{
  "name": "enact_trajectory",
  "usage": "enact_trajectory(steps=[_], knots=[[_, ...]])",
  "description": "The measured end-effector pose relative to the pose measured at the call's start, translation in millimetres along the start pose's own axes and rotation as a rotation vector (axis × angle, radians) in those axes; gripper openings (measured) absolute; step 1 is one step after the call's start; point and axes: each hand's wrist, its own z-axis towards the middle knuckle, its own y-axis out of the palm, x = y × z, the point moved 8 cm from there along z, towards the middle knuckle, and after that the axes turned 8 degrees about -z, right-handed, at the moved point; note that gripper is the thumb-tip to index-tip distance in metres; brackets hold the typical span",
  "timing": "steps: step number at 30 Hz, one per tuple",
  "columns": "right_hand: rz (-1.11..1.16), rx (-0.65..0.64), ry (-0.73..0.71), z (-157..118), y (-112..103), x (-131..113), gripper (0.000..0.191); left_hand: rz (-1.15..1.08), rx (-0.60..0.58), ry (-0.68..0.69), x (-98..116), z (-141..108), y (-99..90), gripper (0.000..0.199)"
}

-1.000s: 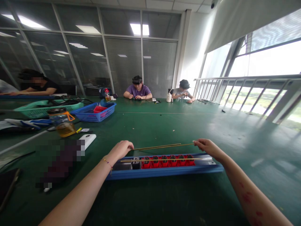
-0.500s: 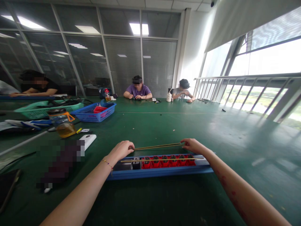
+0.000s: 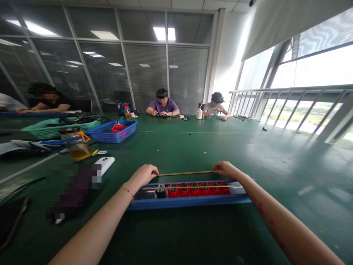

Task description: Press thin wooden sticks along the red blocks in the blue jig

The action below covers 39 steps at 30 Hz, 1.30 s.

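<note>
My left hand (image 3: 145,174) pinches the left end of a long, thin yellowish strip (image 3: 186,173), and my right hand (image 3: 226,170) pinches its right end. Held nearly level, the strip lies just beyond the far edge of a long blue tray (image 3: 190,202). Inside that tray, several red holders (image 3: 184,191) stand in a row, each with a dark piece in it. A black and clear piece (image 3: 160,191) sits left of the row. Lengthwise over the tray runs a second thin yellowish strip (image 3: 198,187). My fingertips hide the held strip's ends.
On the left are a blue basket (image 3: 110,137), a green basket (image 3: 41,129), a jar of amber liquid (image 3: 78,150), a white device (image 3: 106,165) and a dark phone-like slab (image 3: 11,221). Other people sit across the green table (image 3: 234,143).
The held strip looked like two parallel lines before and now shows as one thin line, as if turned. Both hands have barely moved; the view has shifted slightly.
</note>
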Motion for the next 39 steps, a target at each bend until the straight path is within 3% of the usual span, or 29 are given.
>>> enact_trajectory(steps=[5, 8, 12, 20, 26, 29, 35, 39], knots=[[0.064, 0.045, 0.062, -11, -17, 5, 0.026, -0.001, 0.009, 0.015, 1, 0, -0.9, 0.018], [0.232, 0.037, 0.1, -28, -35, 3, 0.036, -0.002, 0.01, 0.0, 0, -1, -0.2, 0.018], [0.482, -0.167, -0.023, -54, -46, -20, 0.039, 0.001, 0.027, -0.001, -1, 0, 0.5, 0.018], [0.412, -0.435, -0.031, -81, -30, -29, 0.037, -0.006, 0.023, -0.015, -2, 0, 1.0, 0.017], [0.517, -0.269, -0.093, -79, -59, -44, 0.043, 0.009, 0.037, -0.001, -1, -2, -1.1, 0.017], [0.577, -0.123, -0.05, -78, -72, -34, 0.047, 0.008, 0.032, -0.008, -2, -2, -0.9, 0.018], [0.663, -0.01, 0.121, -81, -61, 7, 0.049, 0.007, 0.049, 0.009, -2, -2, -2.1, 0.019], [0.608, -0.037, 0.143, -80, -49, 15, 0.048, 0.006, 0.065, 0.016, 1, -3, -3.5, 0.025]])
